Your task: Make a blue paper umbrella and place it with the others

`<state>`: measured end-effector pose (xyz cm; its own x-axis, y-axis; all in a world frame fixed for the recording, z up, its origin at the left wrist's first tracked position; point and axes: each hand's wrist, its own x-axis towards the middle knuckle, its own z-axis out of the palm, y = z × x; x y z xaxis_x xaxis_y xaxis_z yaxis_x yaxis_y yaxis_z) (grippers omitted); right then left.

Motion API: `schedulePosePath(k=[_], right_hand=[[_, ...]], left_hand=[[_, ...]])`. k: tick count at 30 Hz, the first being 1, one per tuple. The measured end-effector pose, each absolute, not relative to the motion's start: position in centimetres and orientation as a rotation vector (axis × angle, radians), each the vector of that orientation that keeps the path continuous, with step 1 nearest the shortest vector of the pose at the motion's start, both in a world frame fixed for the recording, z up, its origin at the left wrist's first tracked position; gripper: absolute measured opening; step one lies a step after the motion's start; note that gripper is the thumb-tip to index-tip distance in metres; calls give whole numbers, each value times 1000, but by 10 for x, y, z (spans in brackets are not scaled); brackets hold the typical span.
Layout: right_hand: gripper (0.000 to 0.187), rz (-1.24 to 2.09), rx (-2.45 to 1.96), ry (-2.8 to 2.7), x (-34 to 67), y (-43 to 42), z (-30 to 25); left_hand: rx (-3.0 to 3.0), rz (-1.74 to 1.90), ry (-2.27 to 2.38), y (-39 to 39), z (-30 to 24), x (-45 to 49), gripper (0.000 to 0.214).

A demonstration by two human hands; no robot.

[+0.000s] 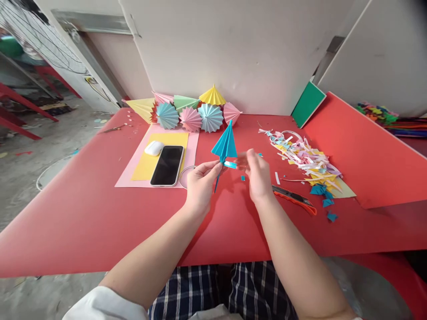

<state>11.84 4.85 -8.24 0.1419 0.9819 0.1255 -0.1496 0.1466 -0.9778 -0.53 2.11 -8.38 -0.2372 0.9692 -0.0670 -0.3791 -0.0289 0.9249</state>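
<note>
A blue folded-paper umbrella (225, 144) stands nearly upright, point up, above the middle of the table. My left hand (202, 182) pinches it at the base of its pleats, and a thin blue stem shows below the fingers. From that grip a short shiny light-blue strip (230, 165) sticks out to the right. Close to the strip's free end is my right hand (258, 173), its fingers smeared by motion. Whether those fingers touch the strip, I cannot tell.
Several pleated paper umbrellas (191, 119) line the back. At left, a phone (167, 166) and white earbud case (154, 148) rest on yellow and pink sheets. At right lie an orange utility knife (295, 199), paper scraps (300, 153) and a leaning red board (363, 155).
</note>
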Motion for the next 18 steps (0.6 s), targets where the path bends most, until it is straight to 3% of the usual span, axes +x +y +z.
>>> schedulePosePath(k=[6,18], right_hand=[[23,1037,-1101,-1174,92,30,-87],[14,882,-1043,-1237,93,34,-101]], left_hand=[[805,1557,1157,22,-83,-8,23],[812,1551,1125,22,-86,-6,20]])
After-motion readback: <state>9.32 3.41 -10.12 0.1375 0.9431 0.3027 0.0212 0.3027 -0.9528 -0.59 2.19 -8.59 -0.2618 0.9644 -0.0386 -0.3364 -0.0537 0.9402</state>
